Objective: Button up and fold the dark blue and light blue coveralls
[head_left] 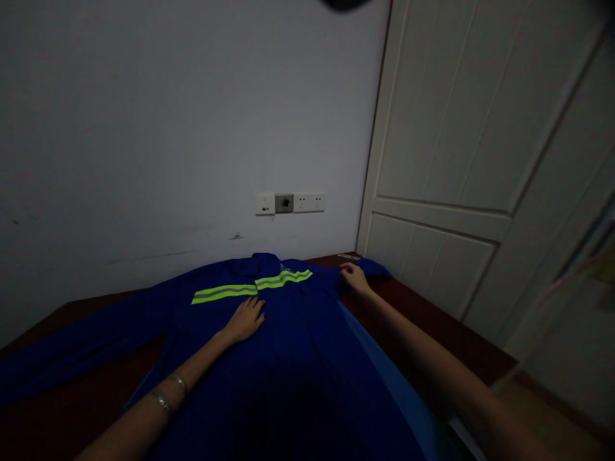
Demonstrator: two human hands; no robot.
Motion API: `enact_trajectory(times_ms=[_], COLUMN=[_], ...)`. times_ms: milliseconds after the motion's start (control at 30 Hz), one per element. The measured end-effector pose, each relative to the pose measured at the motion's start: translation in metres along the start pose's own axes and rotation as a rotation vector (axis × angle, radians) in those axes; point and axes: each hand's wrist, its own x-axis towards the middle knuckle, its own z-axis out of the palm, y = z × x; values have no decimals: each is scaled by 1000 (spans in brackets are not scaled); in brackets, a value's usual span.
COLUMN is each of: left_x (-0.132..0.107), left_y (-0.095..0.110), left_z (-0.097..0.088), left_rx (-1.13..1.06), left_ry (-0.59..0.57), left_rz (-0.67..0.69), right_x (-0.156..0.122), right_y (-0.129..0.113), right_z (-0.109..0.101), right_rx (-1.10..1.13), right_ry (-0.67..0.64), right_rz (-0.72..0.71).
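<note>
Our left hand [246, 319] flat, fingers spread, on blue jacket [298, 346] below 2 yellow stripes [252, 286]; right hand [354, 276] pinching its shoulder

Pretty dim room, honestly: a plain white painted wall [168, 115] fills everything from 9 to 12 o'clock, with a strip of white plastic wall sockets [289, 203] low down at 12. Tall white panelled cupboard doors [480, 128] take up 1 to 3 o'clock, and a dark reddish-brown wooden tabletop [432, 320] runs up to both.
</note>
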Motion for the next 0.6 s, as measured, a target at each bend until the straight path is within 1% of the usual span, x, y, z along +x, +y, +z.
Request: enact_trajectory(times_ms=[67,133,167,233,300,400,533,600], left_x=[-2,-4,-6,-8,-8,-9,-10,-10], left_y=[-2,-5,-6,-7,-6,-3,1,2], left_z=[8,12,14,15,15,13,8,6], left_rx=[-10,-37,-54,-82,-98,-113,-122,-130], left_ry=[33,79,99,126,142,153,143,137], left_rz=[-18,-22,-24,-33,-41,-53,-66,-75], right_x=[13,22,25,31,36,44,54,58], right_y=[26,49,60,78,94,113,134,143], right_z=[-33,-59,-69,-83,-88,-88,-83,-85], right_rx=[-147,-285,-347,-456,-544,-635,-681,-672], right_ry=[55,79,83,79,69,53,54,65], right_rz=[22,54,73,106,127,146,185,202])
